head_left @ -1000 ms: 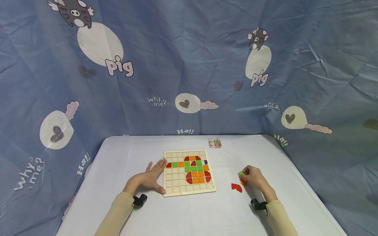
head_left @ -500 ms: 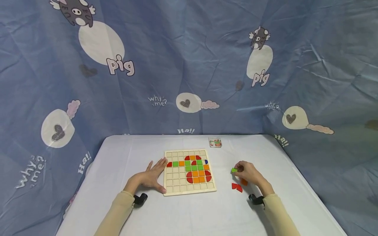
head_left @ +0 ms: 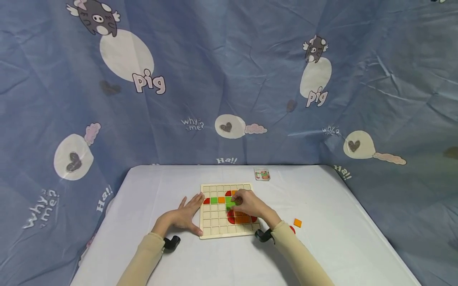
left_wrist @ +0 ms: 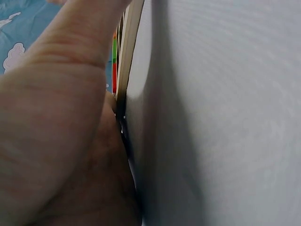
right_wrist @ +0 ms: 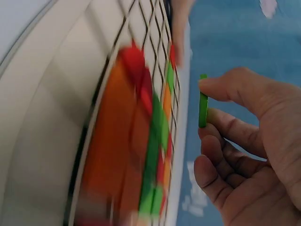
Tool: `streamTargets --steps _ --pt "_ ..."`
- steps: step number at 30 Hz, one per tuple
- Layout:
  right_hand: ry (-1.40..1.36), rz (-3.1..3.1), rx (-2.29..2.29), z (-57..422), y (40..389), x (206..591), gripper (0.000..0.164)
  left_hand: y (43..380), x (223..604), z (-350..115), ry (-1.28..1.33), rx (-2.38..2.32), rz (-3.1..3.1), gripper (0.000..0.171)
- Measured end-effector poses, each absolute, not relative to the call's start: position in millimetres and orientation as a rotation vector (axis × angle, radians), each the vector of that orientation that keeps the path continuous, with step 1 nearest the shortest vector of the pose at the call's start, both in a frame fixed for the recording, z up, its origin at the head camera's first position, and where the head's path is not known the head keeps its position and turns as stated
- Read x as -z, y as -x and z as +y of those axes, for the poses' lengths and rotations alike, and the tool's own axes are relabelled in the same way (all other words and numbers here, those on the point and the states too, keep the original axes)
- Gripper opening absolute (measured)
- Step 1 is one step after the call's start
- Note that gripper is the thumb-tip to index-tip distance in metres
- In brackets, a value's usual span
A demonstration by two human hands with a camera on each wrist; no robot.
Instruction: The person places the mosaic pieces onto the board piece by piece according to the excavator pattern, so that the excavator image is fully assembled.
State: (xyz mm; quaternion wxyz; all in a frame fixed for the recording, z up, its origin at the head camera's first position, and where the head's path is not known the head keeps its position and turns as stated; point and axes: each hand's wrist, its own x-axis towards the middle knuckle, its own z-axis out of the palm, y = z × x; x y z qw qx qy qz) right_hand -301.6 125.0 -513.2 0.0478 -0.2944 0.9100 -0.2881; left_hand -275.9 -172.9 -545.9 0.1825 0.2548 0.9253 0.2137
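A wooden grid board lies on the white table, with red, green and orange tiles set in some of its squares. My left hand is spread along the board's left edge, with fingertips and thumb touching it. Over the board's right half, my right hand pinches a thin green tile between thumb and forefinger. In the right wrist view the tile is held apart from the board, its thin side showing. Several of the board's right-hand tiles are hidden under the right hand in the head view.
A loose orange tile lies right of the board. Beside it a red piece shows only partly past the right sleeve. A small picture card lies at the table's back. Behind hangs a blue printed cloth.
My right hand has carried the green tile leftward from the loose pieces to over the board. The left hand stays at the board's edge.
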Motion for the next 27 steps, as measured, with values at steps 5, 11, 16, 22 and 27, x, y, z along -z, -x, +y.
streamTargets --steps 5,11,16,22,27 --pt "0.982 2.713 0.851 84 304 518 0.022 275 545 -173 -0.745 -0.604 2.604 0.135" --pt "1.017 2.684 0.804 53 307 527 0.021 275 545 -173 -0.776 -0.584 2.598 0.134" --pt "1.010 2.688 0.791 41 309 533 0.020 275 544 -173 -0.785 -0.578 2.598 0.135" --pt "1.009 2.717 0.784 35 313 532 0.021 275 543 -172 -0.781 -0.578 2.596 0.134" --pt "0.998 2.723 0.757 32 314 531 0.018 275 546 -173 -0.776 -0.593 2.599 0.134"
